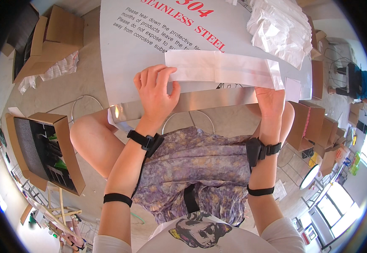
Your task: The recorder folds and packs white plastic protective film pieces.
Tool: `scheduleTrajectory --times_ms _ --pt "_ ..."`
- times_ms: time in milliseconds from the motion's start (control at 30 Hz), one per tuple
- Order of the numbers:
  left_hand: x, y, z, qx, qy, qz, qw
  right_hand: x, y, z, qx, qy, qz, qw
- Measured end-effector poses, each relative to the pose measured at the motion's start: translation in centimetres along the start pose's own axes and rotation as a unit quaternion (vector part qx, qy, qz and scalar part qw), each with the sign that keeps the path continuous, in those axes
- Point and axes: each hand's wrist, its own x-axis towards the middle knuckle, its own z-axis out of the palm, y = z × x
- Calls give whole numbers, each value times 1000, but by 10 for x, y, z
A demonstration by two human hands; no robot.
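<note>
At nine o'clock an open cardboard box [75,152] holds dark foam and green-and-black items; a second carton [65,31] sits at ten o'clock. The left hand [158,90] is at eleven o'clock over the grey-covered table [116,82], thumb and index finger spread apart, the index fingertip on the left end of a white strip [196,67]. That strip (thin, creased and partly see-through) lies at one o'clock, stretching across above the table's shiny metal edge [196,100]. The right hand [272,103] is at two o'clock, its fingers mostly behind the strip's right end, so I cannot tell whether they pinch it. Beyond, towards one o'clock, lies a pile of white bags [278,29]. Brown boxes [299,120] stand at three o'clock, and between two and three a person in blue [362,82] is farther off.
</note>
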Motion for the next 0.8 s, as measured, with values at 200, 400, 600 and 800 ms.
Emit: scheduleTrajectory --times_ms 200,400,600,800 --pt "0 0 -2 3 -11 2 1000 -3 4 26 33 -72 44 996" --pt "5 8 -11 -24 -5 20 999 -15 38 121 134 -72 133 980" --pt "14 25 -20 -70 66 -46 994 -36 78 201 153 -135 186 961" --pt "15 9 -28 -174 126 -161 963 -48 106 236 90 -92 171 977"
